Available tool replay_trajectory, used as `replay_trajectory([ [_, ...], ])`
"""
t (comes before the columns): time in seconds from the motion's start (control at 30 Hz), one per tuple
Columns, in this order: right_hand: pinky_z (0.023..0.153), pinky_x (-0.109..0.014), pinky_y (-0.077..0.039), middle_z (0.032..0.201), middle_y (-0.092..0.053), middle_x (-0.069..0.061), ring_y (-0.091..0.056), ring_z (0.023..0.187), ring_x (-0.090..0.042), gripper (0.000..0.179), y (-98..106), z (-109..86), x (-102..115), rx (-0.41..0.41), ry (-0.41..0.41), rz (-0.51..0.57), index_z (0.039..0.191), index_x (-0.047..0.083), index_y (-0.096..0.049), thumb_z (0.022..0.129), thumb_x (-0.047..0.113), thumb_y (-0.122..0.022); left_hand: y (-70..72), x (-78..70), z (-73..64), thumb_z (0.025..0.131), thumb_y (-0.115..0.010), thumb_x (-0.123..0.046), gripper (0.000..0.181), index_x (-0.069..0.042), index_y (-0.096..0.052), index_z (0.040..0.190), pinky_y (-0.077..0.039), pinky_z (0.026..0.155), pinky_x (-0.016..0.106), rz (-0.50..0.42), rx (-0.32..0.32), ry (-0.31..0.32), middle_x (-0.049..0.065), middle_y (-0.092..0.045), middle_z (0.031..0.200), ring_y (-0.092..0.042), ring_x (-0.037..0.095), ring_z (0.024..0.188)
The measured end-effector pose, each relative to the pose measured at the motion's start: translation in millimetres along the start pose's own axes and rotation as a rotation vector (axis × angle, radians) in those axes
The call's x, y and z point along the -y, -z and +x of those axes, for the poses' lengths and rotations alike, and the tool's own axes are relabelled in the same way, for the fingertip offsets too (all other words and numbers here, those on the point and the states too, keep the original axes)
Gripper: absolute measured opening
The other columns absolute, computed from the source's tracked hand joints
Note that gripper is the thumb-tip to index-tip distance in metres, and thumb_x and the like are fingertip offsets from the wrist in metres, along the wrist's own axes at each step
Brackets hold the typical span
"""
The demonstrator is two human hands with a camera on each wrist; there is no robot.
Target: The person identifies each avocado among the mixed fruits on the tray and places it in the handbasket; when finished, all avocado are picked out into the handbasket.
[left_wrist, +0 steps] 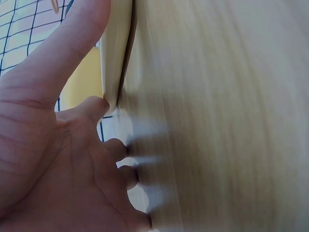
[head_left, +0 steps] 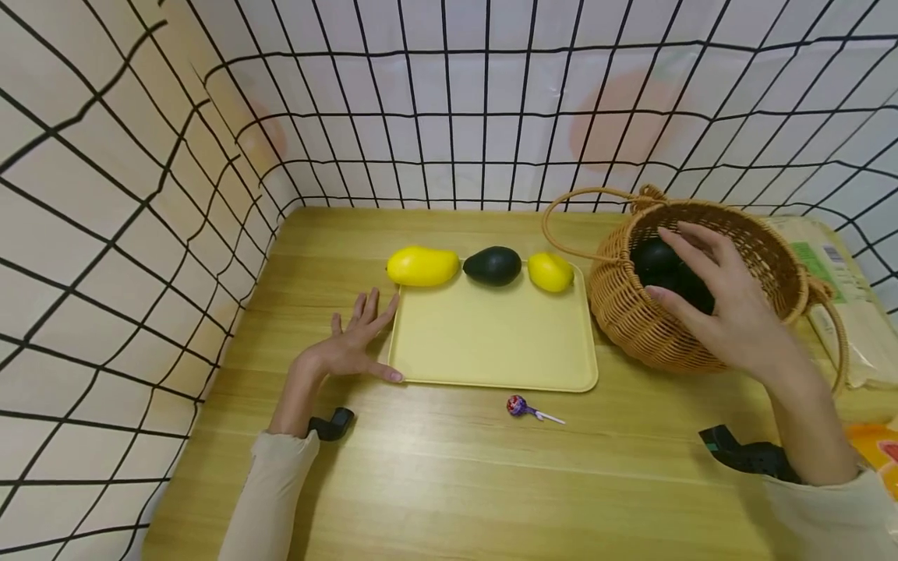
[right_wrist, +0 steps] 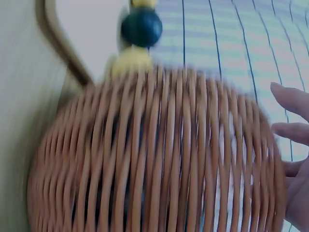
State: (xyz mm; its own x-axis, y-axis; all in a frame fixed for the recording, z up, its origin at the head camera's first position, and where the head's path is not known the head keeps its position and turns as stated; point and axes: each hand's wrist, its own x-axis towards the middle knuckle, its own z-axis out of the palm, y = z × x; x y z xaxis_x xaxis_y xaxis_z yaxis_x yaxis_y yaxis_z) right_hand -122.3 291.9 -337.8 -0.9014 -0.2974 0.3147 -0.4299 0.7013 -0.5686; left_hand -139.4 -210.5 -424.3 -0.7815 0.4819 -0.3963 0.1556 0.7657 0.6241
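Note:
My left hand (head_left: pixel 348 345) lies beside the pale yellow tray (head_left: pixel 494 335), fingers spread, the index fingertip and thumb at its left edge. In the left wrist view, the fingertips (left_wrist: pixel 130 178) meet the wooden table. My right hand (head_left: pixel 737 312) is over the mouth of the wicker basket (head_left: pixel 652 335), fingers loosely bent and thumb apart. Dark green avocados (head_left: pixel 655 261) sit in the basket, partly hidden by that hand. Along the tray's far edge are a yellow mango (head_left: pixel 422 266), a dark avocado (head_left: pixel 493 266) and a lemon (head_left: pixel 550 272).
A wrapped lollipop (head_left: pixel 517 405) lies in front of the tray. The basket's loop handle (head_left: pixel 561 204) leans toward the lemon. Behind the basket is a plastic-wrapped pack (head_left: pixel 852 327); an orange package (head_left: pixel 873 448) shows at right. Grid-patterned cloth (head_left: pixel 463 109) borders the table (head_left: pixel 449 483).

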Motion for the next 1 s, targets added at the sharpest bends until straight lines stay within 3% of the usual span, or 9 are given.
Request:
replay_trajectory([
  [0.2, 0.106, -0.074, -0.037, 0.164, -0.030, -0.023, -0.034, 0.146, -0.049, 0.072, -35.1, 25.9, 35.0, 0.040, 0.160, -0.025, 0.158, 0.017, -0.044, 0.095, 0.016, -0.077, 0.0, 0.0, 1.3, 0.081, -0.087, -0.048, 0.131, -0.020, 0.009, 0.167, 0.025, 0.111, 0.078, -0.005, 0.002, -0.002, 0.019, 0.035, 0.166, 0.037, 0.040, 0.153],
  [0.43, 0.114, -0.075, -0.033, 0.165, -0.027, -0.025, -0.031, 0.150, -0.050, 0.070, -85.1, 63.2, 61.1, 0.220, 0.168, -0.014, 0.159, 0.017, -0.042, 0.097, 0.018, -0.074, 0.6, -0.6, 1.5, 0.082, -0.086, -0.048, 0.131, -0.020, 0.009, 0.167, 0.024, 0.112, 0.078, 0.001, 0.002, 0.003, 0.018, 0.035, 0.167, 0.037, 0.039, 0.153],
  [0.67, 0.120, -0.070, -0.030, 0.167, -0.024, -0.027, -0.028, 0.152, -0.049, 0.068, -123.1, 94.5, 64.3, 0.365, 0.155, -0.050, 0.160, 0.018, -0.041, 0.099, 0.023, -0.071, 0.0, -2.0, 1.4, 0.082, -0.087, -0.046, 0.130, -0.020, 0.009, 0.167, 0.026, 0.112, 0.077, -0.008, -0.002, -0.002, 0.017, 0.035, 0.167, 0.037, 0.039, 0.153],
  [1.0, 0.124, -0.069, -0.019, 0.165, -0.028, -0.028, -0.024, 0.153, -0.049, 0.059, -153.0, 123.2, 46.9, 0.423, 0.105, 0.001, 0.152, 0.014, -0.053, 0.097, 0.014, -0.073, 0.1, -2.9, 0.2, 0.081, -0.088, -0.045, 0.131, -0.017, 0.007, 0.167, 0.025, 0.112, 0.077, -0.008, -0.007, -0.003, 0.020, 0.034, 0.167, 0.036, 0.041, 0.153],
])
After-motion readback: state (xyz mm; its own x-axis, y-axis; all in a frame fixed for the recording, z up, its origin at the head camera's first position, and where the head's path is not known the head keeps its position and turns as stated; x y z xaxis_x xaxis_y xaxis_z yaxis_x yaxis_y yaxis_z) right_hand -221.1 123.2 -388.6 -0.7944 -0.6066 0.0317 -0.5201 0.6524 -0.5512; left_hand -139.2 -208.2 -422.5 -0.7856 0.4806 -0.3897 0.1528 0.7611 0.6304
